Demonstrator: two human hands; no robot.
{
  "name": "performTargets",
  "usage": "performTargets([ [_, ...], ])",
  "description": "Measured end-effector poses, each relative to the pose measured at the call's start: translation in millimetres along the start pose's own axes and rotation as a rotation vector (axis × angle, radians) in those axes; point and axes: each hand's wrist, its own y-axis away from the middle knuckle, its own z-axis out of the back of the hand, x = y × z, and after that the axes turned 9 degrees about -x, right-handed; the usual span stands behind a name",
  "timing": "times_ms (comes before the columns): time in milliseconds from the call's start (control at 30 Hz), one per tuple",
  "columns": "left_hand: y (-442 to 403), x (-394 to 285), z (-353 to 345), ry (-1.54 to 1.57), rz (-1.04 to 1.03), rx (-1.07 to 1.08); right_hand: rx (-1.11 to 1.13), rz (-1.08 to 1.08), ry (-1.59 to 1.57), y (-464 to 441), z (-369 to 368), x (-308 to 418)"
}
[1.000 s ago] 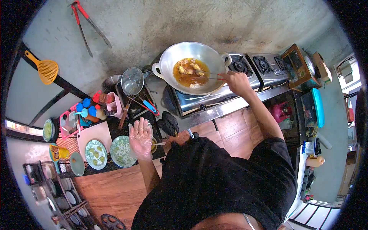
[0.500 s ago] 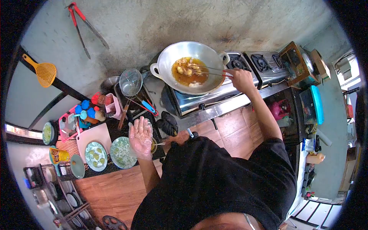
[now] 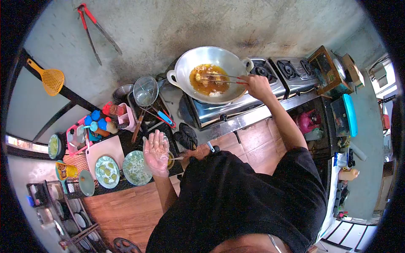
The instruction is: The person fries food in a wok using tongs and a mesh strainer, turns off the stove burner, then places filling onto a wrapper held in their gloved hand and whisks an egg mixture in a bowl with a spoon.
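Gripping the tongs [image 3: 232,79] in the right hand [image 3: 258,87], with fingers clamped on the red handles at the wok's right side. Reaching with the tips over the wok [image 3: 235,67], down to the browned pieces [image 3: 198,77] lying in amber oil [image 3: 209,89] at its bottom; cannot tell whether pinching one of them. Resting, in the wok's case, on the left part of the stove [image 3: 219,116]. Holding the left hand [image 3: 156,151] palm up in a clear glove [image 3: 159,171], smeared, with fingers slightly apart and nothing seen in the palm. Keeping it above the tabletop [image 3: 127,140], between the larger plate [image 3: 137,183] and a partly hidden bowl [image 3: 170,161]. Set farther left, a smaller plate [image 3: 97,173] just beside a board [image 3: 103,148]. Lying nearer the stove, a black cloth [image 3: 185,136] and a mesh strainer [image 3: 145,90].
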Motion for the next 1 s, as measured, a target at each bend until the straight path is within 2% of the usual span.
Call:
performTargets([
  [100,3,-1,-1,0.015,0.005,0.004,-0.092,0.048,-0.005,-1,1,-1],
  [333,6,-3,4,0.013,-0.011,0.022,-0.098,-0.097,-0.085,0,22,-12],
  [533,7,1,-3,0.026,0.008,0.001,-0.026,-0.073,-0.041,0,25,-16],
  [633,6,4,-6,-0.002,-0.026,-0.086,0.011,-0.05,0.062,-6,3,-18],
  [733,5,3,-1,0.0,-0.007,-0.064,-0.067,-0.02,-0.041,-6,4,-10],
  [900,7,3,7,0.033,0.025,0.022,-0.01,-0.039,-0.066,-11,4,-1],
  [1000,11,5,7,0.003,-0.025,-0.038,-0.011,-0.051,-0.095,-10,2,-3],
])
